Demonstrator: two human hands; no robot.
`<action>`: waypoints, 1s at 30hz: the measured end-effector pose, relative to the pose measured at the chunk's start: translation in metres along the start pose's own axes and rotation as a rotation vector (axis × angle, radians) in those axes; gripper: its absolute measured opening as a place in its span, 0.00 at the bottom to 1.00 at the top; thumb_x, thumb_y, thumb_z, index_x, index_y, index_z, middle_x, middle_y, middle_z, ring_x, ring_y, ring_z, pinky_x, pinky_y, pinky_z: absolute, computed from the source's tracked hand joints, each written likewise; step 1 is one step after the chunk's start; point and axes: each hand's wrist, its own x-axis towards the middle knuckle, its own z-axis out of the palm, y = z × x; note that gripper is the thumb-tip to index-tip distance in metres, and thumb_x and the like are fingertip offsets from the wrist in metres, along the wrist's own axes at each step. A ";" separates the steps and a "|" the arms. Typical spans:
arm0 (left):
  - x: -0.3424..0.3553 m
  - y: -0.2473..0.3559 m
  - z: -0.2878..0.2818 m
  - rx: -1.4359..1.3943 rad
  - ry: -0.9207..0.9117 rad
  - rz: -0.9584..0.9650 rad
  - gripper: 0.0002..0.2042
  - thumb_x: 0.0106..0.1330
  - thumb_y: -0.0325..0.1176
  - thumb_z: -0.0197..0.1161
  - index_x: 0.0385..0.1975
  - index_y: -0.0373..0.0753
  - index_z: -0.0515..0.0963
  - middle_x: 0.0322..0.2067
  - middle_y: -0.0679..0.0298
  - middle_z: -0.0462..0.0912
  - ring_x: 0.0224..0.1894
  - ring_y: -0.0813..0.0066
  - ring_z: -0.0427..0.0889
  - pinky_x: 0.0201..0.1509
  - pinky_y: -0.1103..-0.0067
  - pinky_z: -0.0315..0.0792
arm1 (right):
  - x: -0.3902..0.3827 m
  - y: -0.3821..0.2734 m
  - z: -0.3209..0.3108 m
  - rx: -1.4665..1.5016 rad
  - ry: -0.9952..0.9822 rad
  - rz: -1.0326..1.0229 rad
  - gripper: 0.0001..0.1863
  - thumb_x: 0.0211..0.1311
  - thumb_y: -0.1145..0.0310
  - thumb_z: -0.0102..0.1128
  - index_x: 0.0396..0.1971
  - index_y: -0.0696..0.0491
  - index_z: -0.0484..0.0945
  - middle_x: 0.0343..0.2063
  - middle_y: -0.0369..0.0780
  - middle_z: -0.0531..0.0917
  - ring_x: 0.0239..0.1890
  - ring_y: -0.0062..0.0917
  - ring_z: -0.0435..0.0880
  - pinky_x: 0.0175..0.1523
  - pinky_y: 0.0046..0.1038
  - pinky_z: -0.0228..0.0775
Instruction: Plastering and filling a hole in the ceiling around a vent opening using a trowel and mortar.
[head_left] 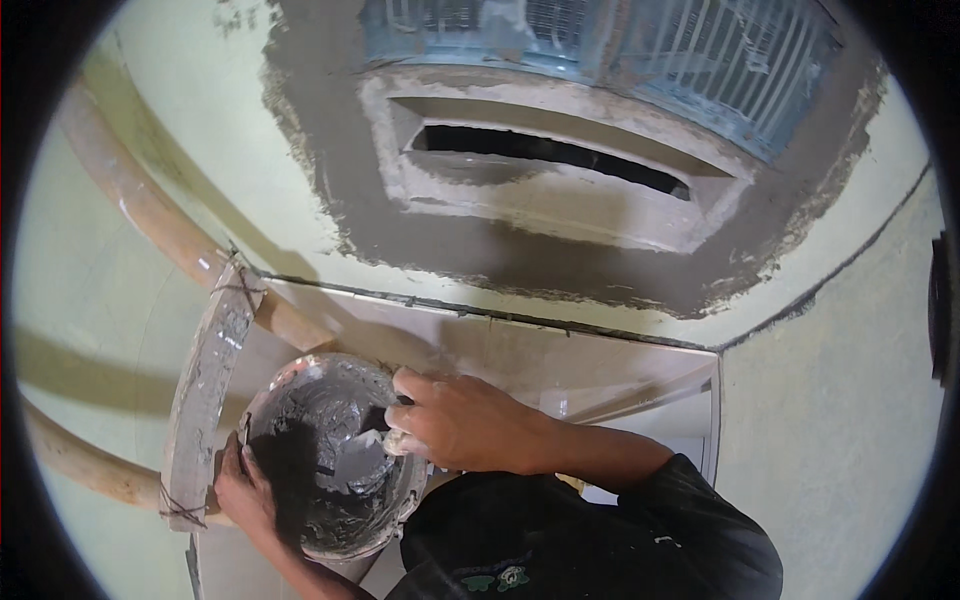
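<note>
A round bucket (300,368) smeared with grey stands before me. Wet grey mortar (315,405) coats its inside. My left hand (243,490) is closed on the left side of its rim. Over the right side of the rim reaches my right hand (450,420), its fingers wrapped round the handle of a trowel. The trowel's blade (357,462) points left into the bucket and touches the mortar. The fingers hide most of its handle.
Left of the bucket, a mortar-stained plank (212,370) is tied to two wooden poles (150,205). On the wall ahead, grey plaster (440,240) surrounds a recessed slot (550,160) beneath a blue barred window (600,45). A doorway frame (715,410) lies below right.
</note>
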 end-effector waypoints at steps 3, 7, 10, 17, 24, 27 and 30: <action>0.002 0.006 -0.002 0.004 -0.008 -0.020 0.17 0.70 0.36 0.52 0.52 0.35 0.77 0.41 0.47 0.82 0.43 0.45 0.81 0.47 0.62 0.73 | 0.017 -0.001 0.006 0.121 0.124 -0.054 0.16 0.60 0.59 0.63 0.39 0.56 0.76 0.39 0.46 0.72 0.41 0.42 0.80 0.42 0.40 0.76; 0.000 0.005 -0.001 -0.024 0.009 -0.027 0.16 0.69 0.35 0.54 0.52 0.36 0.78 0.41 0.48 0.82 0.44 0.46 0.81 0.49 0.64 0.73 | 0.050 0.004 0.001 0.256 0.252 0.090 0.20 0.57 0.60 0.66 0.44 0.56 0.73 0.41 0.48 0.70 0.41 0.47 0.80 0.44 0.44 0.73; -0.002 0.000 0.002 0.028 0.039 0.014 0.16 0.68 0.35 0.54 0.53 0.39 0.78 0.41 0.50 0.82 0.43 0.48 0.81 0.48 0.63 0.73 | 0.056 0.011 0.006 0.297 0.291 0.134 0.26 0.57 0.60 0.67 0.51 0.56 0.71 0.44 0.50 0.71 0.44 0.49 0.79 0.48 0.43 0.72; 0.000 0.010 -0.004 -0.010 0.021 -0.010 0.15 0.68 0.34 0.54 0.52 0.40 0.78 0.42 0.50 0.82 0.43 0.48 0.81 0.48 0.63 0.73 | 0.054 0.029 0.014 0.139 0.397 0.139 0.29 0.57 0.63 0.65 0.57 0.56 0.70 0.51 0.49 0.73 0.48 0.47 0.77 0.52 0.40 0.72; -0.001 0.013 -0.010 -0.028 0.004 -0.085 0.15 0.68 0.35 0.54 0.51 0.39 0.79 0.41 0.48 0.82 0.45 0.48 0.81 0.51 0.63 0.72 | 0.028 -0.022 0.024 0.130 0.239 -0.206 0.19 0.58 0.61 0.64 0.46 0.54 0.75 0.46 0.47 0.72 0.47 0.39 0.76 0.51 0.38 0.71; 0.003 0.015 -0.012 -0.085 0.000 -0.091 0.15 0.68 0.35 0.56 0.50 0.38 0.80 0.42 0.47 0.82 0.45 0.47 0.81 0.53 0.64 0.72 | 0.026 -0.061 0.055 0.338 -0.001 -0.492 0.14 0.56 0.62 0.64 0.34 0.54 0.72 0.38 0.44 0.69 0.47 0.37 0.72 0.52 0.39 0.67; 0.004 0.018 -0.015 -0.104 -0.016 -0.136 0.14 0.67 0.34 0.58 0.49 0.36 0.80 0.42 0.47 0.82 0.46 0.47 0.81 0.53 0.64 0.72 | 0.033 -0.086 0.089 0.248 0.028 -0.601 0.14 0.53 0.64 0.62 0.34 0.56 0.73 0.38 0.44 0.70 0.44 0.35 0.72 0.47 0.35 0.66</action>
